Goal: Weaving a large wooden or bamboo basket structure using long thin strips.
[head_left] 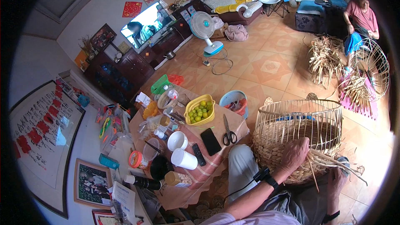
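Observation:
A round basket (pixel 266 145) stands between my knees, its lower wall woven of tan straw and its upper part bare upright ribs with a hoop at the rim. My left hand (pixel 294 155) is closed against the near wall, pinching a straw strand at the weave. Loose straw strands (pixel 333 161) stick out rightward from beside that hand. Lower and to the right, my right hand (pixel 335 181) is curled close under the strands' outer part; what its fingers hold is hidden.
Left, a cloth-covered table (pixel 225 118) carries scissors (pixel 228 132), a phone (pixel 211 141), a yellow basket of green fruit (pixel 200 110) and several jars. Beyond stand a bin (pixel 234 100) and a fan (pixel 204 29). At far right a person (pixel 361 14) sits by straw bundles (pixel 325 60) and another frame basket (pixel 377 64).

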